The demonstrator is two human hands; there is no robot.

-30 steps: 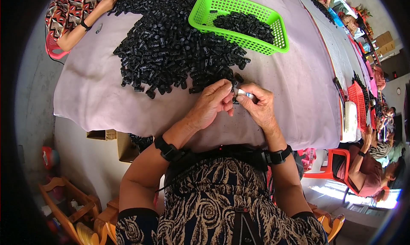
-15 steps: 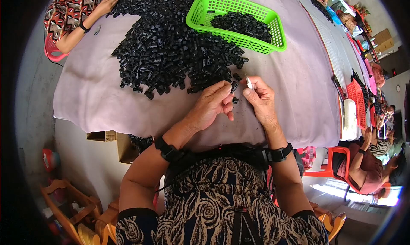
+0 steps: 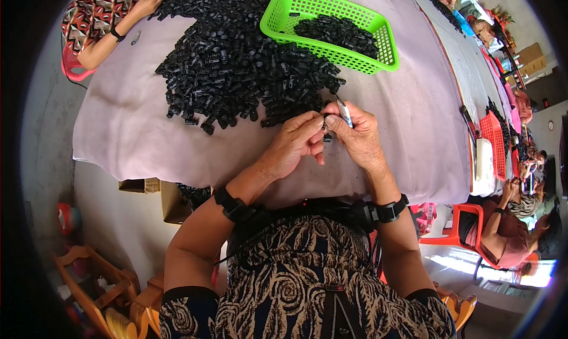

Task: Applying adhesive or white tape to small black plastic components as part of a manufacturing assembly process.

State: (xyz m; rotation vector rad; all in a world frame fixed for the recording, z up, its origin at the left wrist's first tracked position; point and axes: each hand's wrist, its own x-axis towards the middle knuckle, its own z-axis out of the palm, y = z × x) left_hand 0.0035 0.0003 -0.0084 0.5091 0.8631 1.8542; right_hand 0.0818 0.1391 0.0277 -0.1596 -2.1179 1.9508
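My left hand is pinched round a small black plastic part, mostly covered by the fingers. Against it sits my right hand, its thumb meeting the left fingertips at the part. A slim whitish tool with a pointed tip, seemingly a small knife, is gripped in the right hand, tip pointing up and away. Just beyond both hands spreads a large pile of black plastic parts. One more black piece shows below the joined fingertips; whether it lies on the cloth I cannot tell.
A green plastic basket holding black parts stands behind the hands, right of the pile. A pale cloth covers the table. At the far left a co-worker's hand touches the pile. A red basket stands on another table at right.
My right hand has moved left, bringing its thumb to the part in my left hand. The tool has tilted, its tip now leaning left. My left hand has stayed nearly still.
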